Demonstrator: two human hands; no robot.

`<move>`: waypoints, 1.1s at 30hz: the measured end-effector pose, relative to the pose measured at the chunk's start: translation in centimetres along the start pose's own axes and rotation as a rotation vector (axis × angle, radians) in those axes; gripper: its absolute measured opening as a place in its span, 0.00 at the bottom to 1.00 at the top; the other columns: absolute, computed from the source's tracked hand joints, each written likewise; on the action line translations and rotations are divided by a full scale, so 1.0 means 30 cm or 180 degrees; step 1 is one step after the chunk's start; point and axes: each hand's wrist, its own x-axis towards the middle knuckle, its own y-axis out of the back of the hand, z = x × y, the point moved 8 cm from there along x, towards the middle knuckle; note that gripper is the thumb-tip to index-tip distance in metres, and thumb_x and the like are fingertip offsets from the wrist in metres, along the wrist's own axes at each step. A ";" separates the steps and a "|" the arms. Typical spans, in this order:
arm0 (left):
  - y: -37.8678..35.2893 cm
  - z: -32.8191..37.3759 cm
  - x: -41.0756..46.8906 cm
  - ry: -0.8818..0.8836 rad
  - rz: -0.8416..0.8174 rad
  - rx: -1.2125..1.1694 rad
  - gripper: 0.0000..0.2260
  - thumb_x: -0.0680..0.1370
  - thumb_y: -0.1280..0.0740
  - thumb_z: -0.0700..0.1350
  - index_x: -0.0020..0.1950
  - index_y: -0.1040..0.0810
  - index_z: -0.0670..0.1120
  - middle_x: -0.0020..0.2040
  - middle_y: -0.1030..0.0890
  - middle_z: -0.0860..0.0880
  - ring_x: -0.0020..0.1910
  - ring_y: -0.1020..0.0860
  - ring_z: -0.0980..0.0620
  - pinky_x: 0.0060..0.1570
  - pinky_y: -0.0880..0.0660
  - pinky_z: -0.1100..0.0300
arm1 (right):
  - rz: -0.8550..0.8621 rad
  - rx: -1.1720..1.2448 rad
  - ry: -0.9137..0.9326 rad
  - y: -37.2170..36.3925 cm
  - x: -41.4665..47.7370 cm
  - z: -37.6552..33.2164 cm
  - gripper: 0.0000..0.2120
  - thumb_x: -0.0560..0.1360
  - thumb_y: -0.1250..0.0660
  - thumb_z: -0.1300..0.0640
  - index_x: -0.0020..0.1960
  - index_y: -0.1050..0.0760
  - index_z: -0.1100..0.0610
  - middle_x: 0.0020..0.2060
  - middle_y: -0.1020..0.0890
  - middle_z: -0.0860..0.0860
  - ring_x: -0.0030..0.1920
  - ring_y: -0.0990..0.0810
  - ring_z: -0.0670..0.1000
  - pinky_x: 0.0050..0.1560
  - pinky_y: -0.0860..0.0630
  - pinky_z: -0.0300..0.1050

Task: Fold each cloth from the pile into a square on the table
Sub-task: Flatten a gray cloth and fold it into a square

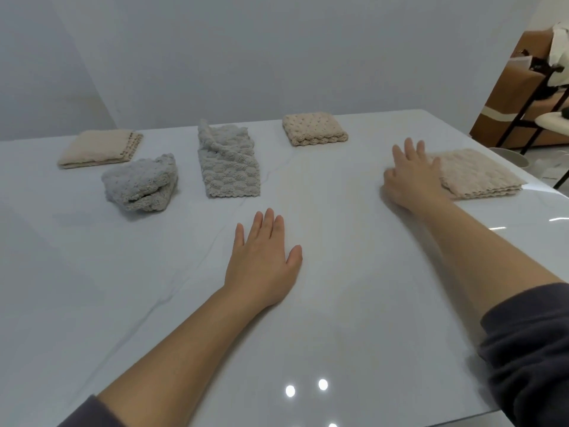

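Two hands spread flat: left hand (261, 260) on table (338, 303), right hand (412, 177) touching folded beige cloth (480, 177).

Motion smears the right hand (412, 177), which covers one edge of the beige folded cloth (483, 174) near the table's (338, 318) right edge — fingertip contact is unclear. The table, the left sleeve (87, 414) and the right sleeve (529, 349) are cut off at the bottom.

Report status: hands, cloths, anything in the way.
Left hand open, flat on table. Right hand open, on right beige cloth. Crumpled grey cloth and long grey cloth not yet square. Nothing in the way.
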 end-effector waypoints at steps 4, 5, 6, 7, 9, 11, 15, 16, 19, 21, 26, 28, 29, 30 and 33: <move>0.034 -0.027 -0.005 -0.0121 0.0066 -0.0282 0.26 0.83 0.50 0.52 0.78 0.49 0.44 0.80 0.52 0.48 0.78 0.56 0.53 0.76 0.61 0.50 | -0.0190 0.0433 0.0702 -0.007 -0.113 -0.298 0.26 0.80 0.51 0.57 0.78 0.48 0.58 0.79 0.51 0.54 0.78 0.56 0.55 0.75 0.55 0.62; 0.056 -0.058 -0.004 -0.0116 0.0184 -0.0230 0.25 0.82 0.49 0.51 0.78 0.46 0.44 0.80 0.50 0.48 0.78 0.55 0.53 0.76 0.60 0.50 | -0.0272 0.0509 0.0868 -0.011 -0.143 -0.375 0.26 0.81 0.51 0.57 0.78 0.49 0.58 0.79 0.52 0.54 0.78 0.57 0.55 0.76 0.56 0.61; 0.082 -0.097 0.000 -0.0103 0.0326 -0.0142 0.24 0.82 0.48 0.51 0.77 0.44 0.44 0.79 0.48 0.48 0.78 0.53 0.53 0.76 0.60 0.51 | -0.0348 0.0556 0.1026 -0.014 -0.172 -0.447 0.26 0.81 0.52 0.57 0.79 0.50 0.57 0.79 0.53 0.53 0.79 0.57 0.54 0.76 0.56 0.60; 0.108 -0.141 0.005 -0.0076 0.0478 -0.0049 0.23 0.82 0.47 0.50 0.76 0.41 0.44 0.79 0.46 0.48 0.77 0.51 0.52 0.76 0.59 0.51 | -0.0412 0.0598 0.1177 -0.017 -0.197 -0.516 0.26 0.82 0.52 0.56 0.79 0.51 0.57 0.79 0.53 0.53 0.79 0.57 0.53 0.76 0.57 0.59; 0.162 -0.251 0.021 0.0021 0.0795 0.0081 0.20 0.80 0.44 0.48 0.72 0.34 0.45 0.77 0.41 0.47 0.76 0.46 0.51 0.75 0.55 0.49 | -0.0522 0.0709 0.1431 -0.029 -0.235 -0.645 0.26 0.82 0.52 0.56 0.79 0.51 0.56 0.79 0.53 0.52 0.79 0.57 0.52 0.76 0.57 0.58; 0.215 -0.374 0.037 0.0147 0.1117 0.0159 0.18 0.78 0.41 0.45 0.68 0.28 0.45 0.74 0.36 0.45 0.74 0.41 0.47 0.74 0.49 0.46 | -0.0602 0.0834 0.1629 -0.040 -0.265 -0.769 0.26 0.82 0.50 0.57 0.79 0.49 0.56 0.79 0.52 0.52 0.79 0.56 0.52 0.76 0.57 0.59; 0.339 -0.606 0.046 0.0403 0.1925 0.0360 0.17 0.74 0.38 0.40 0.64 0.26 0.44 0.68 0.30 0.44 0.67 0.33 0.44 0.67 0.42 0.48 | -0.0557 0.1166 0.1908 -0.038 -0.293 -1.002 0.24 0.80 0.48 0.58 0.76 0.42 0.56 0.78 0.44 0.52 0.78 0.51 0.52 0.76 0.55 0.59; 0.361 -0.659 0.048 0.0542 0.2028 0.0407 0.19 0.74 0.37 0.40 0.65 0.28 0.45 0.67 0.30 0.44 0.66 0.33 0.43 0.66 0.41 0.47 | -0.0537 0.1217 0.1942 -0.035 -0.294 -1.050 0.24 0.80 0.47 0.58 0.76 0.41 0.56 0.77 0.41 0.52 0.77 0.47 0.52 0.76 0.54 0.58; 0.373 -0.806 0.072 0.1193 0.1770 0.0363 0.21 0.76 0.37 0.44 0.69 0.34 0.44 0.65 0.30 0.41 0.62 0.31 0.40 0.57 0.35 0.45 | -0.0578 0.1408 0.1903 -0.045 -0.286 -1.160 0.25 0.79 0.45 0.58 0.76 0.40 0.55 0.72 0.31 0.54 0.71 0.34 0.53 0.74 0.45 0.56; 0.373 -0.856 0.092 0.1383 0.1518 0.0470 0.18 0.77 0.38 0.46 0.66 0.31 0.43 0.60 0.28 0.41 0.57 0.30 0.40 0.52 0.34 0.48 | -0.0625 0.1614 0.1805 -0.060 -0.277 -1.211 0.26 0.78 0.45 0.59 0.76 0.41 0.54 0.65 0.24 0.55 0.64 0.27 0.56 0.69 0.38 0.55; 0.381 -0.851 0.080 0.0503 0.1809 -0.0141 0.06 0.71 0.32 0.41 0.47 0.25 0.47 0.49 0.30 0.48 0.50 0.30 0.44 0.48 0.35 0.53 | -0.0316 0.1609 0.1657 -0.085 -0.266 -1.277 0.29 0.76 0.39 0.54 0.76 0.43 0.52 0.64 0.28 0.53 0.65 0.30 0.56 0.68 0.40 0.55; 0.388 -0.836 0.046 0.0172 0.1979 -0.0262 0.09 0.69 0.29 0.42 0.41 0.29 0.48 0.46 0.31 0.50 0.47 0.30 0.45 0.46 0.34 0.52 | -0.0193 0.1767 0.1662 -0.080 -0.266 -1.276 0.21 0.74 0.36 0.54 0.67 0.31 0.54 0.65 0.30 0.52 0.65 0.32 0.55 0.69 0.41 0.53; 0.399 -0.832 0.025 0.0062 0.2084 -0.0300 0.11 0.69 0.27 0.44 0.39 0.31 0.48 0.45 0.31 0.50 0.45 0.30 0.46 0.45 0.33 0.52 | -0.0108 0.1902 0.1703 -0.070 -0.270 -1.268 0.15 0.73 0.35 0.55 0.59 0.27 0.55 0.61 0.28 0.52 0.62 0.30 0.55 0.67 0.37 0.53; 0.414 -0.829 0.004 -0.0024 0.2199 -0.0347 0.14 0.70 0.27 0.48 0.37 0.32 0.48 0.44 0.31 0.50 0.44 0.30 0.46 0.43 0.32 0.51 | -0.0042 0.2082 0.1729 -0.060 -0.275 -1.256 0.08 0.73 0.34 0.57 0.52 0.27 0.55 0.56 0.28 0.52 0.57 0.29 0.55 0.62 0.34 0.52; 0.443 -0.846 -0.071 -0.0144 0.2466 -0.0705 0.11 0.72 0.30 0.49 0.37 0.27 0.45 0.45 0.30 0.51 0.44 0.30 0.47 0.43 0.29 0.49 | 0.0071 0.2497 0.1636 -0.024 -0.298 -1.179 0.06 0.71 0.33 0.62 0.43 0.31 0.55 0.49 0.30 0.48 0.49 0.30 0.50 0.50 0.33 0.43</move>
